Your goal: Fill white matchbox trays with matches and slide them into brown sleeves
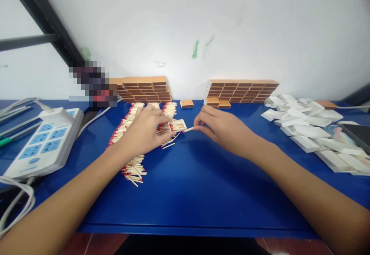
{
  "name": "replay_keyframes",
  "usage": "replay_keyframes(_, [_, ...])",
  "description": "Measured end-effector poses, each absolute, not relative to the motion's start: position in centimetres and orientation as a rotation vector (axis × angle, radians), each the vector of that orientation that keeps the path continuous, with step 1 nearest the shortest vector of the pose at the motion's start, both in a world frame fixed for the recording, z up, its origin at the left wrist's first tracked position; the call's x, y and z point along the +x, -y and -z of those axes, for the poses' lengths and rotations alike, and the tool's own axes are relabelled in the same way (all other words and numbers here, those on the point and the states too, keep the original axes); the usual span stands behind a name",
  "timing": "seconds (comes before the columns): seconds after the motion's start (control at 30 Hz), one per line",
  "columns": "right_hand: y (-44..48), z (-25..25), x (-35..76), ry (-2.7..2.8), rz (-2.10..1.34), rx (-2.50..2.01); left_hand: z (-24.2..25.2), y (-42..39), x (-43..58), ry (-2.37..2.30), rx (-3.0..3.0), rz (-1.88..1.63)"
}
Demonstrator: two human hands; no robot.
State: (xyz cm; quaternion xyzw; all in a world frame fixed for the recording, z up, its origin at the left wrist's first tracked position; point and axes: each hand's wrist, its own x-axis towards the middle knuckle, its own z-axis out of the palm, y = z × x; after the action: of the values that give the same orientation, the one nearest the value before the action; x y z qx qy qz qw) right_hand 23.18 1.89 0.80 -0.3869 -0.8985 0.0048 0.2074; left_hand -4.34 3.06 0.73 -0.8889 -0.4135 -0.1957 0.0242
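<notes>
My left hand [148,127] is closed on a small white matchbox tray [181,122] that holds several matches. Between the thumb and finger of my right hand [218,127] is a single match [188,130], its red head close to the tray's near edge. Under and around my left hand lie rows of red-tipped matches [134,166], partly hidden by the hand. A few loose matches [168,145] rest on the blue table just below the tray.
Stacked matchboxes [144,87] stand against the wall, with another stack [243,91] to the right. One single matchbox [186,103] sits between them. White trays [303,122] are heaped at right. A power strip [46,143] and cables lie at left on the blue table [196,205].
</notes>
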Motion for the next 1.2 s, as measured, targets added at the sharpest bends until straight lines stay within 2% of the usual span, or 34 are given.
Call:
replay_keyframes(0.13, [-2.1, -1.1, 23.4, 2.407, 0.086, -1.09, -0.6, -2.8, -4.0, 1.247, -2.799, 0.638])
replay_keyframes(0.67, [-1.2, 0.3, 21.7, 2.277, -0.119, -1.02, -1.2, -2.2, -3.7, 1.193, -2.793, 0.702])
replay_keyframes(1.0, [-0.6, 2.5, 18.4, 2.42, -0.516, -0.994, -1.8, -2.3, -4.2, 1.326, -2.578, 0.676])
replay_keyframes(1.2, [-0.8, 2.6, 18.0, 2.399, -0.528, -0.993, -1.6, -2.3, -4.1, 1.326, -2.587, 0.684])
